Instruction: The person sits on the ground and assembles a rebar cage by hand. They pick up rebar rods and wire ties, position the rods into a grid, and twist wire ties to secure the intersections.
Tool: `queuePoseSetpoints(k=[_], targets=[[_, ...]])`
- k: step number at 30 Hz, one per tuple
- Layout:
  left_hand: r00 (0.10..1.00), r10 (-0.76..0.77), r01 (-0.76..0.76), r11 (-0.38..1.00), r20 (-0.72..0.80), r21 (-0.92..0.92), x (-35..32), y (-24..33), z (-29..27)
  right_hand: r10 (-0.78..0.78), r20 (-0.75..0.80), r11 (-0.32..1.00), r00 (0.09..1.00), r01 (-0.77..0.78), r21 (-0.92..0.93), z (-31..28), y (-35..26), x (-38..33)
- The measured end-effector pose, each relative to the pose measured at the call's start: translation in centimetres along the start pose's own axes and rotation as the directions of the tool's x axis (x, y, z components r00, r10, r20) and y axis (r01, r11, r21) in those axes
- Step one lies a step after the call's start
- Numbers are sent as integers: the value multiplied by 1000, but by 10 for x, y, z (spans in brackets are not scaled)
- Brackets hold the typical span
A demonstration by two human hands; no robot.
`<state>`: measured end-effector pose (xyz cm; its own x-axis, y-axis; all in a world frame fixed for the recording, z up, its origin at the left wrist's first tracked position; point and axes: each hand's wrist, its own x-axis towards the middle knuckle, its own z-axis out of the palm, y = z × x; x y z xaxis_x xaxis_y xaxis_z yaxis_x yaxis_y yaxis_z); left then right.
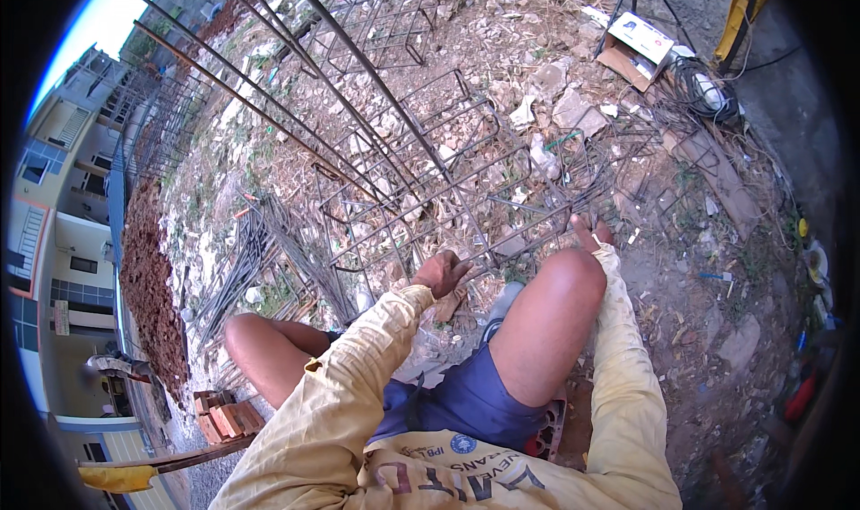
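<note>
In front of my knees lies a rebar cage, its long steel bars [385,82] running up to the far left through several bent square stirrups [491,120]. My left hand [442,272] is closed beside the cage's near edge, fingers curled together; whatever they pinch is too small to make out. Farther right, just past my raised knee, my right hand [593,233] grips the end of a thin steel stirrup [536,235] that slants toward the left hand. Its fingertips are partly hidden against the bar.
Cut rods [246,263] lie bundled at the left, above some red bricks [228,418]. An open cardboard box [636,48] and coiled black cable [703,89] sit at the far right. Planks [717,178] and stirrups lie on rubble ground. Another person [121,365] is at the far left.
</note>
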<state>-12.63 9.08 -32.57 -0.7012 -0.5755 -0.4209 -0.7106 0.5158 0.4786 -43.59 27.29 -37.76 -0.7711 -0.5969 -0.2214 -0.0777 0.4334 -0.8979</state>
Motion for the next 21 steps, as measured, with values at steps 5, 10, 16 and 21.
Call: queuePoseSetpoints(k=[5,10,16,21], targets=[[996,44,-45,999,-80,-15,-12,12,-41,-82,27,995,996,83,-51,12,-15,26],[984,101,-102,995,-147,-1,-19,13,-97,-242,18,969,970,242,-40,16,-61,37],[977,87,-92,996,-193,-16,-43,16,-186,-311,2,938,951,307,-163,28,-132,38],[941,190,-163,980,-280,117,-44,10,-250,-303,106,953,947,302,26,39,-176,48]])
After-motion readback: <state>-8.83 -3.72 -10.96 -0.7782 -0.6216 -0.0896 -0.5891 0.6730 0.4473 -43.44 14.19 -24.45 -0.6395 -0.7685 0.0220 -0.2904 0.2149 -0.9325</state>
